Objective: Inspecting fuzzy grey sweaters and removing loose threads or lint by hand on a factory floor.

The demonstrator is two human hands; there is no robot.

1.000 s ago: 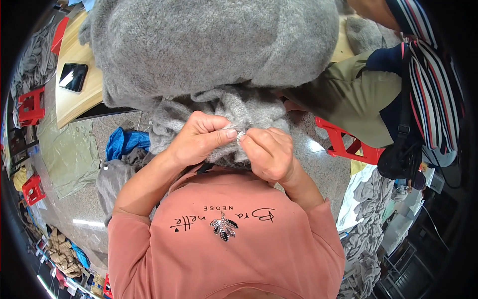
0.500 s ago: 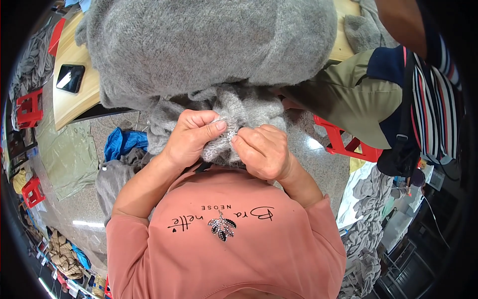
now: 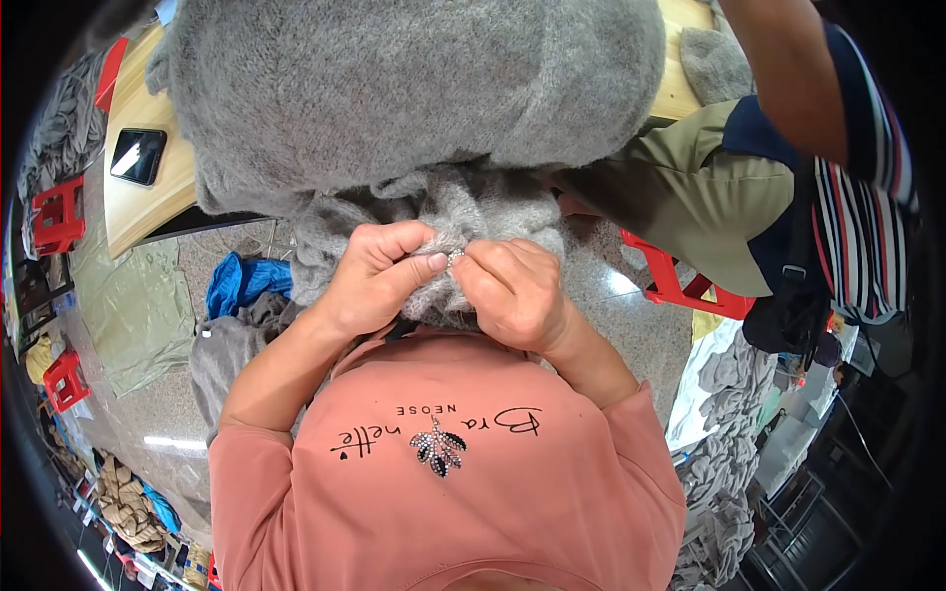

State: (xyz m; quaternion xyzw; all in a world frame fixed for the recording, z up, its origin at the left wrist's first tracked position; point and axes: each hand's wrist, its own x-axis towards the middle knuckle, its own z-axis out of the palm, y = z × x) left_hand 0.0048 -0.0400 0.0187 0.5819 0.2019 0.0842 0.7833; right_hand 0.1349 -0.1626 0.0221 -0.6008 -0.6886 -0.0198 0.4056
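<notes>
1. Grey fuzzy knit garment (image 3: pixel 414 89): fills the upper centre of the frame, draped over the edge of the wooden counter (image 3: pixel 138 207). A bunched lower fold hangs down to frame centre, where both hands work it.
2. Salmon-pink shirt (image 3: pixel 443 492) of the wearer: takes up the lower centre; both forearms rise from it toward the middle.
3. Another person (image 3: pixel 788 167), upper right: olive trousers, striped sleeve, bare arm along the top edge. Their hands are not clearly seen.
4. Left hand (image 3: pixel 379 276): centre, just left of the fold. Fingers curled over the knit, thumb pressed along its front, so the hand is closed on the bunched fabric.
5. Right hand (image 3: pixel 512 291): centre, just right of the left hand and nearly touching it. Fingers pressed together, pinching the knit. A small pale shiny bit (image 3: pixel 456 256) sits between the two hands' fingertips; too small to tell what it is.
6. Grey fabric pile (image 3: pixel 729 463), lower right on the floor.
7. Blue cloth (image 3: pixel 241 281), left of centre on the floor, with a pale green sheet (image 3: pixel 138 305) beside it.
8. Red stools (image 3: pixel 59 212), far left edge; another red stool (image 3: pixel 680 286) right of centre, beneath the other person.
9. Dark phone (image 3: pixel 138 156), upper left on the counter, well apart from the hands.
</notes>
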